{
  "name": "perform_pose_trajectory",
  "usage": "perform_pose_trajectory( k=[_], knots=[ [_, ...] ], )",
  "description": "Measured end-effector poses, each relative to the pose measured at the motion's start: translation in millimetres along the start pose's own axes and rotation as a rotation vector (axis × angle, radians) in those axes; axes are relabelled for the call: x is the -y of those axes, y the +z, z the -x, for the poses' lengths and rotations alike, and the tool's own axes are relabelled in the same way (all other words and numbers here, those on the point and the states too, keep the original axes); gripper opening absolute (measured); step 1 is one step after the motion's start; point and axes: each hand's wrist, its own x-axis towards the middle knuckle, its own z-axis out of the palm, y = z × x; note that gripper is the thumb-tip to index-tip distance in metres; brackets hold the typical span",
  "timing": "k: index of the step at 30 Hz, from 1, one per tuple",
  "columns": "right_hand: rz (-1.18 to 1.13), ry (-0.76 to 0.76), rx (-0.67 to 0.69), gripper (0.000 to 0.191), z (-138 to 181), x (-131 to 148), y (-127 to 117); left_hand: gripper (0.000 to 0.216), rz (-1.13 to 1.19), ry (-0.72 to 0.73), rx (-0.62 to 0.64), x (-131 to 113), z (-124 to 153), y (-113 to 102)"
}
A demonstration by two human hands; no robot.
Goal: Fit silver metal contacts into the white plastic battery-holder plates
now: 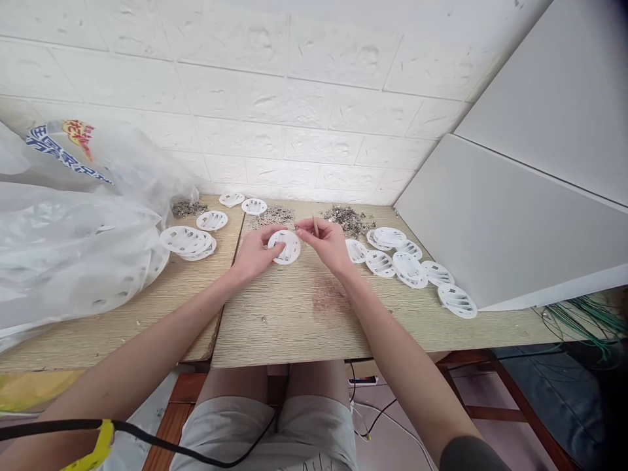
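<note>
My left hand (258,254) is closed on a round white plastic disc (290,252) with slots in its face. The thumb lies across the face and the fingers are behind the rim. At the disc's upper right, my right hand (326,242) is closed, thumb and forefinger pinched together. A short, thin wooden stick (315,226) stands up from its fingers. Any small part in the pinch is too tiny to make out. Just beyond the hands lie a pile of small silvery metal pieces (275,216) and a darker metal pile (349,219).
Several similar discs lie right (380,263) and left (185,240) on the wooden table (289,327). A large plastic bag (73,242) fills the left side. White brick wall (314,98) closes the back; a grey-white panel (530,229) leans right. Green wires (583,320) lie far right.
</note>
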Motion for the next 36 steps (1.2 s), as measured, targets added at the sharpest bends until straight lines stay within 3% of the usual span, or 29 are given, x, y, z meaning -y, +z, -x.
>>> perform_pose_trajectory(
  k=[7, 14, 20, 36],
  knots=[
    [0.365, -0.174, 0.035, 0.013, 2.0, -1.6, 1.5, 0.036, 0.251, -0.125, 0.044, 1.8, -0.1, 6.6],
    [0.495, -0.152, 0.039, 0.010, 2.2, 0.5, 4.3, 0.037, 0.344, -0.221, 0.037, -3.4, 2.4, 9.4],
    [0.403, -0.088, 0.058, 0.005, 2.0, 2.6, 4.9, 0.039, 0.371, -0.247, -0.018, -1.7, 0.8, 8.9],
    [0.368, -0.035, 0.115, 0.006, 1.1, -0.8, 4.7, 0.035, 0.391, -0.280, 0.003, -1.0, 0.3, 8.0]
  ],
)
